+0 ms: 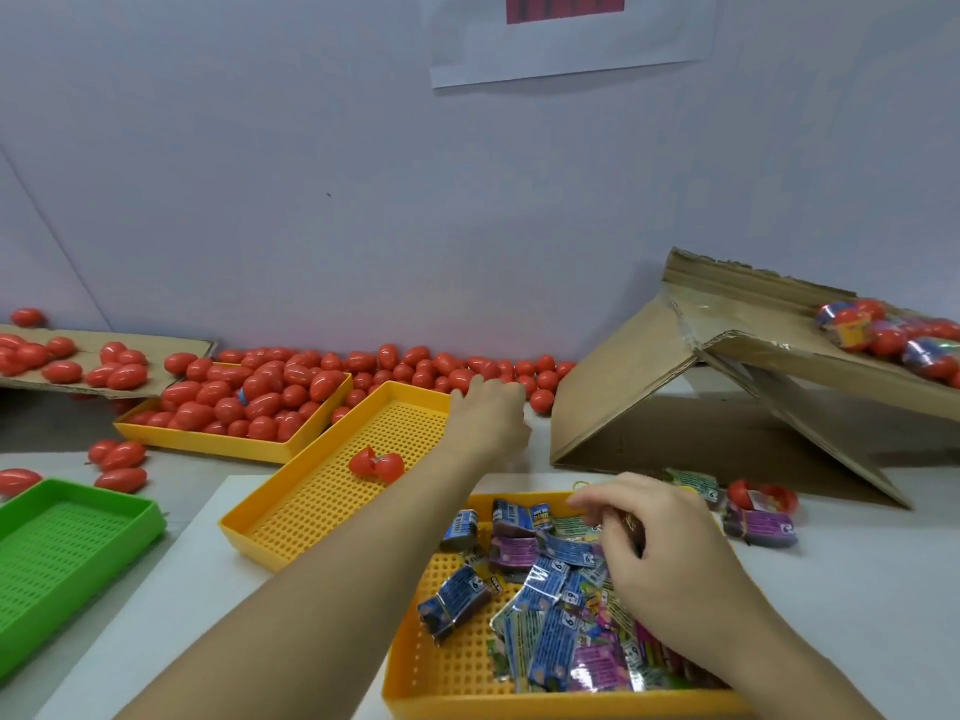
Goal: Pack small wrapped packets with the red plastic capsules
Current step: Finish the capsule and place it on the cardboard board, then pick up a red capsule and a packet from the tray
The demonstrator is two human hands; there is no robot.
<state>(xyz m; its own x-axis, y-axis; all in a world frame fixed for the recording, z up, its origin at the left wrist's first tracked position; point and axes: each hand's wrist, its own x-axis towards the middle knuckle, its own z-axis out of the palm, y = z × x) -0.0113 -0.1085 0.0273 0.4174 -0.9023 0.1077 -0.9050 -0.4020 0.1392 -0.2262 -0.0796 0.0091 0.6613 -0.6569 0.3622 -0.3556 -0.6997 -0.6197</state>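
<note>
Several small wrapped packets [550, 605] lie heaped in a yellow perforated tray [415, 646] at the front. My right hand [654, 543] hovers over that heap with its fingers curled, pinching a dark packet. Red plastic capsules [415, 366] lie in a row along the back wall. My left hand [488, 413] reaches out to that row, its fingertips among the capsules; whether it holds one is hidden by blur. An open red capsule [376, 466] lies in the middle yellow tray [291, 511].
A yellow tray full of capsules [208, 441] stands at the back left, with a green tray [130, 532] at the front left. A folded cardboard ramp [649, 387] rises on the right, carrying filled capsules [893, 340]. Loose packets [761, 527] lie under it.
</note>
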